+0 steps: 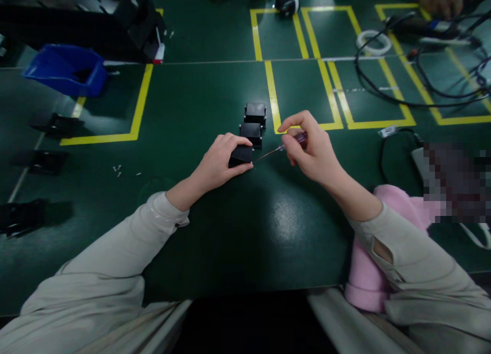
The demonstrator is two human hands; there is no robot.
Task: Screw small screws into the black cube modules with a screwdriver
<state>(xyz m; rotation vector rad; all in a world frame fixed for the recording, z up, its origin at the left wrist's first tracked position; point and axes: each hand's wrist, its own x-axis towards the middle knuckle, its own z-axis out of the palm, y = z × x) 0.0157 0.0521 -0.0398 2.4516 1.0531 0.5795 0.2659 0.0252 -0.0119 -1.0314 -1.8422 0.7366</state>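
My left hand (219, 162) is closed round a small black box (241, 155) on the green table, thumb on its near side and fingers over the far side. In my right hand (311, 147) is a screwdriver (282, 147) with a purplish handle. Its thin shaft points left, with the tip at the right end of the held box, by a small bright screw. Just beyond stand two similar black boxes (251, 131) in a row, the farther box (255, 111) close behind the nearer one. Small bright screws show at their corners.
Loose screws (118, 170) lie left of my left hand. A blue bin (67, 70) and several black parts (40, 161) are farther left. Cables (383, 90) and a white ring (374, 42) lie at right, pink cloth (368, 280) under my right forearm. Other people's hands (441, 1) show across the table.
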